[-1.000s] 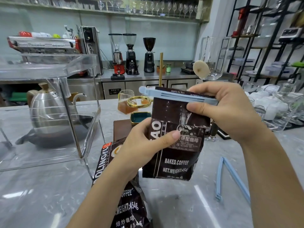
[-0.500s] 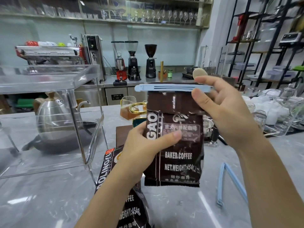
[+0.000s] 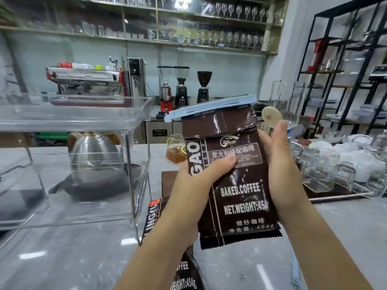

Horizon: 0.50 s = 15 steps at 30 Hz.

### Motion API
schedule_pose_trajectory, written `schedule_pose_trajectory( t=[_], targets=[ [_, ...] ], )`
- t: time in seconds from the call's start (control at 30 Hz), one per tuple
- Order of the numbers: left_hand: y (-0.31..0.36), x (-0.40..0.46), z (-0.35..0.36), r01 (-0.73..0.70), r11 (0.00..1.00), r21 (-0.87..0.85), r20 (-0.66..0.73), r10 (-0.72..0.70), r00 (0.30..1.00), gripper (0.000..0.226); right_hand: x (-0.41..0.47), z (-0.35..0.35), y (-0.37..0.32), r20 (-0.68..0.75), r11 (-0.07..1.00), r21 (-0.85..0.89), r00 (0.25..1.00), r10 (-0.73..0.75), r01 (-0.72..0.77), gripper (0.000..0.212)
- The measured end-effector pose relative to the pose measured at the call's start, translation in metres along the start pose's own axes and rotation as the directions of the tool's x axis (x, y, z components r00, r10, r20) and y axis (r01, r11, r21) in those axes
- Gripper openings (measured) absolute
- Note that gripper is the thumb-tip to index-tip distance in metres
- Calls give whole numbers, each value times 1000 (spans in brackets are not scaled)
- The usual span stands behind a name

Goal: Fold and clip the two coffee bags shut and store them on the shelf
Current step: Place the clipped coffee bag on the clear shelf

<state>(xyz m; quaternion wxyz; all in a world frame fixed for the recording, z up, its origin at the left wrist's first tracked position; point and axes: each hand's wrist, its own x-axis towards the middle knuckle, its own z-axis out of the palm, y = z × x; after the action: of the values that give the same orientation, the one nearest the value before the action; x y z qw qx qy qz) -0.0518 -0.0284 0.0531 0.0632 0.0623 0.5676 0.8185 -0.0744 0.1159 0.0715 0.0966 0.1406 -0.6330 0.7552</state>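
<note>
Both hands hold the clipped dark coffee bag [image 3: 234, 181] (reading "BAKED.COFFEE", "NET.WEIGHT:454") upright to the right of the clear shelf [image 3: 83, 122], left hand [image 3: 194, 185] gripping thumb across front, right hand [image 3: 278, 168] fingers together flat along its edge, blue clip [image 3: 209, 108] on top, second bag [image 3: 184, 268] lying below.

A glossy, crinkled dark-brown foil coffee bag [image 3: 234, 181] catches the light, its folded top held by a smooth pale-blue plastic clip [image 3: 211, 109]. A second shiny foil bag [image 3: 184, 271] lies on the polished grey marble-look counter [image 3: 69, 258]. Beside them stands a clear acrylic shelf [image 3: 79, 122], a mirror-bright steel kettle [image 3: 96, 155] showing through its walls. Clear glass cups [image 3: 326, 168] sit at right.
</note>
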Motion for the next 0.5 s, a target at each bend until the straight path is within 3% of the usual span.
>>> schedule_pose_trajectory(
  t=[0.13, 0.3, 0.5],
  targets=[
    [2, -5, 7, -11, 1000, 11, 9, 11, 1000, 65, -2, 5, -1, -21, 996, 86, 1000, 20, -18, 76],
    [14, -15, 8, -101, 990, 102, 3, 102, 995, 49, -8, 13, -5, 13, 968, 252, 1000, 18, -21, 58],
    [20, -30, 19, -209, 954, 214, 22, 209, 978, 46, -21, 18, -20, 32, 916, 397, 997, -74, 55, 48]
  ],
)
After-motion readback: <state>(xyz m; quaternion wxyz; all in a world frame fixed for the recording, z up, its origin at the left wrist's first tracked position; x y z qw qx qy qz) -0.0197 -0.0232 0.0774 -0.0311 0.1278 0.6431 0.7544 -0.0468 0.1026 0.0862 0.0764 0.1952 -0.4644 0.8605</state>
